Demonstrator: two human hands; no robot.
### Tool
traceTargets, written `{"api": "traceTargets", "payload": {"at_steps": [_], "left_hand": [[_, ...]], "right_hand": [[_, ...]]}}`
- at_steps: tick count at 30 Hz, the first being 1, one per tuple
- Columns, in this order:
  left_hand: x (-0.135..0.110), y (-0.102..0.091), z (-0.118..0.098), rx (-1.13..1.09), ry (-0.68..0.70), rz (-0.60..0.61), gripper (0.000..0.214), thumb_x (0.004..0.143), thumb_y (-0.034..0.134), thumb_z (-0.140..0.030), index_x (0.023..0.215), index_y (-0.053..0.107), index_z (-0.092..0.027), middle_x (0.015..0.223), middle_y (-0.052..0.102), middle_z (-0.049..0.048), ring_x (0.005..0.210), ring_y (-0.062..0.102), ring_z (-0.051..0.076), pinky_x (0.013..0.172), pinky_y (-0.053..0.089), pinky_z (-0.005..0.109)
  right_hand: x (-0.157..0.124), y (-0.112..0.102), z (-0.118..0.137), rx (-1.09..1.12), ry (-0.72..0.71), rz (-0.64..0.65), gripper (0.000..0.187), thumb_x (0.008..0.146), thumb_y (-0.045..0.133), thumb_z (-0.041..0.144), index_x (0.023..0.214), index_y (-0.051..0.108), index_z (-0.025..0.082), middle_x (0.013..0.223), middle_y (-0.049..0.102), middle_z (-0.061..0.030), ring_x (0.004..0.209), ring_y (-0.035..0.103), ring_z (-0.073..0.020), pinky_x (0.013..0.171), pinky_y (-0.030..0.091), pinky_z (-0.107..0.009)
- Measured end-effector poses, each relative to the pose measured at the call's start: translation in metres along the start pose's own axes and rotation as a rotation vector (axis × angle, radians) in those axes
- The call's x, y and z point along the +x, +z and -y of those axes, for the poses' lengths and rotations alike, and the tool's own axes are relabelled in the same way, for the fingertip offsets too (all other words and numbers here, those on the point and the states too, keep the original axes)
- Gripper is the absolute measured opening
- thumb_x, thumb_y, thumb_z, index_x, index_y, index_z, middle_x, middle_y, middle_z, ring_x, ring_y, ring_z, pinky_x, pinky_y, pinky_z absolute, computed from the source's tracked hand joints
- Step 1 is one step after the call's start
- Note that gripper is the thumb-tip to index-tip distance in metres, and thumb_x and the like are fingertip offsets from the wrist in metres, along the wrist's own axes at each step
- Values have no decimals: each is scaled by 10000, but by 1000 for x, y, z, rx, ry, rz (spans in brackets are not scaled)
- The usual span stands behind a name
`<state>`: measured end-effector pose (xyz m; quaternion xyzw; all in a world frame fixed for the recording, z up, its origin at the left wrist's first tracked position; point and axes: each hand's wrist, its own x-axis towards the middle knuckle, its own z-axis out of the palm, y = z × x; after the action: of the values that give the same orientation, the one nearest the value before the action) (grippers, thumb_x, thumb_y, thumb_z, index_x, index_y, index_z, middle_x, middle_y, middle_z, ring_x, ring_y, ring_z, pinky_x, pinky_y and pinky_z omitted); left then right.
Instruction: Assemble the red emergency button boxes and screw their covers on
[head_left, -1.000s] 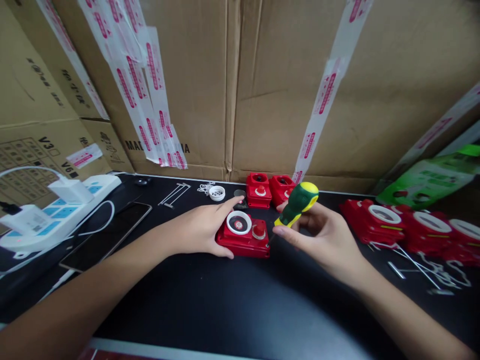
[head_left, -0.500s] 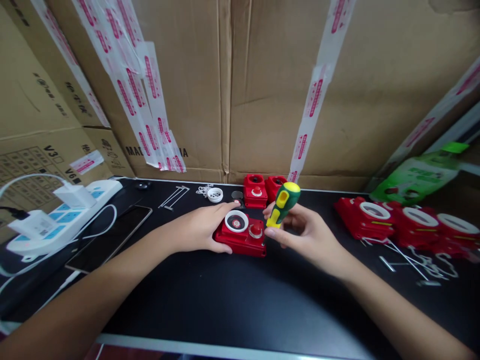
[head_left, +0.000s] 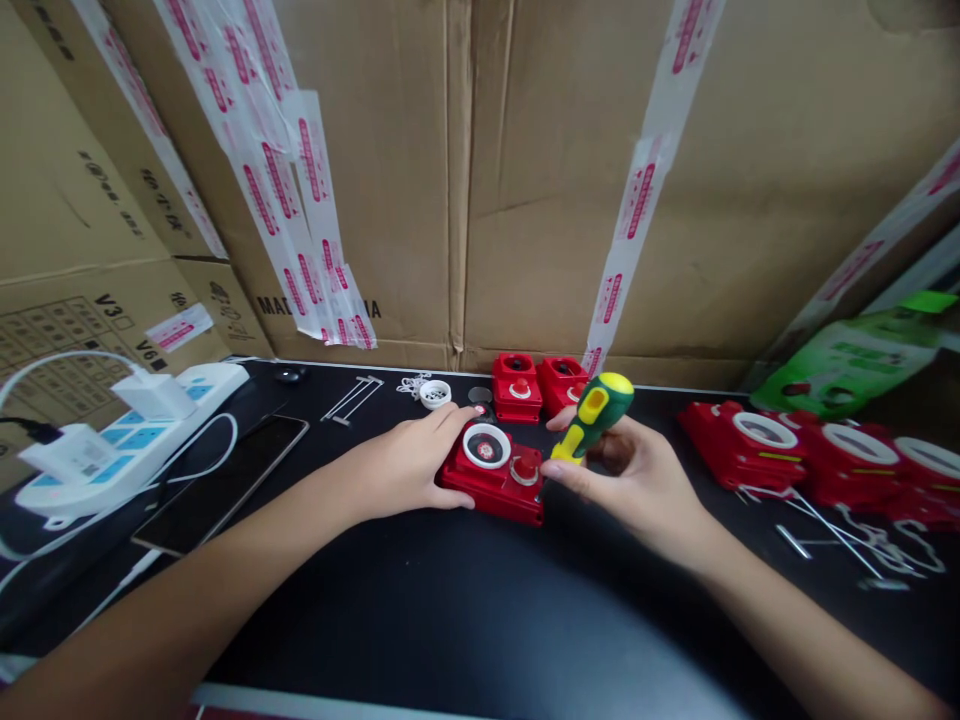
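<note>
A red box-shaped device (head_left: 491, 492) with a white ring and a red knob on its face lies on the black table. My left hand (head_left: 416, 460) grips its left side, thumb along the front and fingers behind. In my right hand (head_left: 626, 470) is a screwdriver (head_left: 596, 410) with a green and yellow handle, pinched between thumb and fingers and tilted over the device's right end. Its tip is hidden or too small to make out. Behind the device stand two similar red devices (head_left: 517, 390). A small white cup (head_left: 435, 394) with small parts sits to their left.
At left are a white power strip (head_left: 135, 430) with plugs and cables, a phone (head_left: 225, 485) and metal rods (head_left: 352, 398). To the right, several red devices (head_left: 765, 450), T-shaped metal rods (head_left: 840, 545) and a green bottle (head_left: 855, 355). Cardboard (head_left: 555, 200) walls the back.
The screwdriver handle leans further to the right than before. The whole view has shifted slightly, and my left hand keeps its hold on the red device.
</note>
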<state>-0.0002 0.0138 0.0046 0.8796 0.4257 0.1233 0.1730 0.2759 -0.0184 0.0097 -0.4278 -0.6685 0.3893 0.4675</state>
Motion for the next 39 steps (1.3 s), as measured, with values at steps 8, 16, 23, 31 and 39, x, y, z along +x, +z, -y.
{"api": "traceTargets", "payload": {"at_steps": [8,16,23,31,39], "left_hand": [[-1,1,2,36,-6,22,978,801,889,-489,1588,357,-253,1532,514,174,1273,670,412,1054,557,533],[-2,-2,-6,125,17,36,838,819,882,-506,1493,481,-212,1438,556,155,1142,718,370,964,582,466],[-3,-3,-8,234,50,40,784,825,872,-541,1432,534,-180,1323,610,130,1094,712,354,920,575,439],[-5,-3,-9,201,81,-6,649,862,774,-647,1329,595,-232,1246,667,92,1070,707,333,909,551,426],[-2,0,-6,31,81,-24,479,888,764,-595,1178,616,-244,1161,697,58,997,709,274,837,539,370]], "right_hand": [[-4,-5,2,26,25,70,360,810,912,348,1088,733,207,759,724,1,487,589,-123,485,535,-278],[-5,-1,3,-119,-113,47,281,999,706,393,1212,666,214,1041,769,-75,637,677,-152,590,590,-314],[-2,-3,-4,-338,-205,-114,258,921,805,446,1049,715,240,1069,765,-88,921,738,-283,756,616,-414],[-1,-5,-2,-179,-142,-96,318,850,881,416,1069,719,251,1062,767,-76,870,735,-264,743,629,-404],[-2,-5,3,-114,-154,-29,297,848,880,312,1053,677,242,880,696,-3,656,635,-146,635,567,-305]]}}
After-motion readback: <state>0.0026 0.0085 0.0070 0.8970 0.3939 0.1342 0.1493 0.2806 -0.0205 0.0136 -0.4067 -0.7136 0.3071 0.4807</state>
